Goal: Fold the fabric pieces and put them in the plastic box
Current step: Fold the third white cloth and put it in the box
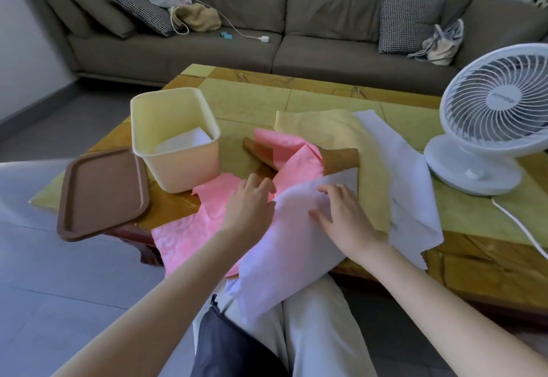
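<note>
A cream plastic box (pixel 175 169) stands on the table's left side, with a folded white piece (pixel 185 140) inside it. A pile of fabric lies in front of me: a pink piece (pixel 189 228), a white piece (pixel 284 252) draped over the table edge onto my lap, a yellow piece (pixel 332 130), a brown piece (pixel 341 157) and another white piece (pixel 406 175). My left hand (pixel 252 204) lies on the pink fabric at the white piece's left edge, fingers loosely bent. My right hand (pixel 344 216) presses flat on the white piece.
The box's brown lid (pixel 100 195) overhangs the table's front left corner. A white desk fan (pixel 492 118) stands at the right, its cable (pixel 516 225) trailing over the table edge. A grey sofa (pixel 296 20) with cushions and bags is behind the table.
</note>
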The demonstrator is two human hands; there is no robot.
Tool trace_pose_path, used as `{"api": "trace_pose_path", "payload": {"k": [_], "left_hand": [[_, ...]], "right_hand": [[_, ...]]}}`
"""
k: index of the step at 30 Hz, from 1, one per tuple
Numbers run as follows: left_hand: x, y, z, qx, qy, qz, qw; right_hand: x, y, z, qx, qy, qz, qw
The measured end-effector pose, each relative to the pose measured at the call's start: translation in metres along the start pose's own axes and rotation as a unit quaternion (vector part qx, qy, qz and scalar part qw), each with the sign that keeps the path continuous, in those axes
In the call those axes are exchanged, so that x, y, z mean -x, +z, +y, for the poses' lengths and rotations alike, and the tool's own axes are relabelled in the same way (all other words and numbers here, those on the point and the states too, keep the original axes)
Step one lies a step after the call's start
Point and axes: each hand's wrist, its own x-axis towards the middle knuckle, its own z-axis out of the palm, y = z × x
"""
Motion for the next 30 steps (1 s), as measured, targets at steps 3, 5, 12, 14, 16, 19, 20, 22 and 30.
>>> {"api": "trace_pose_path", "payload": {"k": [3,5,12,14,16,19,20,22,30], "left_hand": [[0.01,0.01,0.025,0.018,0.036,-0.049,0.998],[0.018,0.022,0.042,0.008,0.042,-0.136,0.99],[0.012,0.038,0.046,-0.032,-0.004,-0.17,0.985],[0.006,0.04,0.043,-0.04,0.006,-0.158,0.987],[-0.005,0.041,0.039,-0.059,0.009,-0.147,0.987],[-0.03,0.044,0.026,-0.11,-0.01,-0.11,0.988],[-0.038,0.044,0.02,-0.125,-0.021,-0.1,0.987],[-0.057,0.046,0.007,-0.146,-0.039,-0.091,0.984],[-0.111,0.057,-0.019,-0.116,-0.069,-0.076,0.988]], "right_hand": [[0.02,0.0,0.015,-0.007,0.026,-0.032,0.999],[0.03,-0.001,0.026,-0.011,0.057,-0.043,0.997],[0.041,0.0,0.066,0.04,0.131,-0.087,0.987],[0.038,0.003,0.07,-0.001,0.14,-0.123,0.982],[0.03,0.008,0.071,-0.004,0.135,-0.134,0.982],[0.012,0.015,0.071,0.002,0.116,-0.146,0.982],[0.006,0.016,0.069,0.0,0.108,-0.148,0.983],[-0.01,0.017,0.066,-0.011,0.098,-0.147,0.984],[-0.077,0.019,0.063,-0.007,0.159,-0.171,0.972]]}}
